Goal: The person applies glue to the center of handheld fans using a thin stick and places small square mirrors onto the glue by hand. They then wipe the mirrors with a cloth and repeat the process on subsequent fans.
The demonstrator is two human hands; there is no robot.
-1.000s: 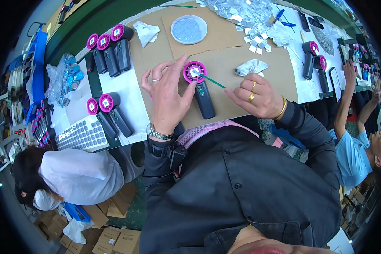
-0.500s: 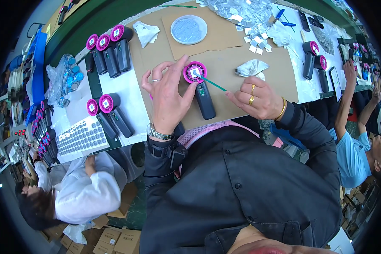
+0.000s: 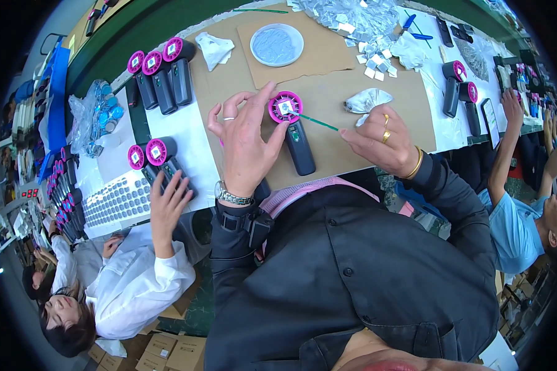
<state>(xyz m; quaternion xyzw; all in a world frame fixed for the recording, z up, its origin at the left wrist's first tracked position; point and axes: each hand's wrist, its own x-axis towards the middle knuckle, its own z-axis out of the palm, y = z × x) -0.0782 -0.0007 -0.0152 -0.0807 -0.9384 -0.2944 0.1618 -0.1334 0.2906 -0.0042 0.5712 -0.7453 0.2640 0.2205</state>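
Observation:
A black handheld fan [image 3: 299,150] with a pink head lies on the brown cardboard in front of me. A white square with a grey smear sits on its hub. My left hand [image 3: 249,139] steadies the fan's head from the left, thumb and index finger at its rim, the other fingers curled loosely. In my right hand [image 3: 380,143] a thin green stick [image 3: 319,122] is pinched, its far end at the white square. Beyond the fan stands a round white dish [image 3: 276,45] of grey-blue paste. A crumpled silvery bag [image 3: 367,99] lies beyond my right hand.
More pink-headed fans [image 3: 161,74] stand at the left, beside a sheet of round grey pieces [image 3: 119,204]. Small white squares [image 3: 377,65] are heaped at the back. A co-worker's hand [image 3: 168,204] reaches in at the left; a person in light blue [image 3: 515,229] works at the right.
My right hand has drawn slightly right and down with the stick, whose tip has slid toward the white square's right edge. At the left, a co-worker's hand has come up over the fans.

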